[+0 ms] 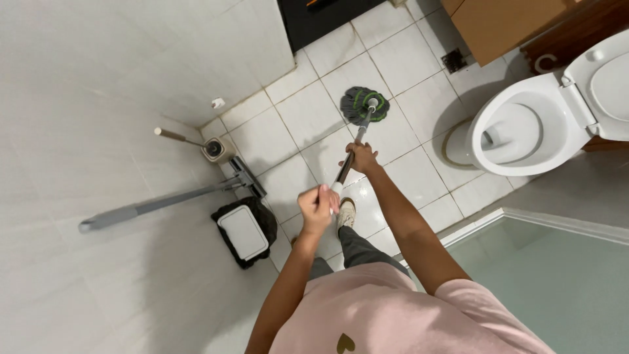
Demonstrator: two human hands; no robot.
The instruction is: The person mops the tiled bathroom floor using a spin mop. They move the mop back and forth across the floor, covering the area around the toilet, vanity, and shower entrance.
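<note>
I hold a mop with both hands over a white tiled floor. My left hand grips the white top end of the mop handle. My right hand is closed around the handle lower down. The round grey and green mop head rests flat on the tiles ahead of me. My shoe shows just below the hands.
A white toilet with its lid up stands at the right. A small bin with a white lid, a grey floor wiper and a toilet brush holder stand along the left wall. A floor drain lies beside a wooden cabinet. A glass panel is at lower right.
</note>
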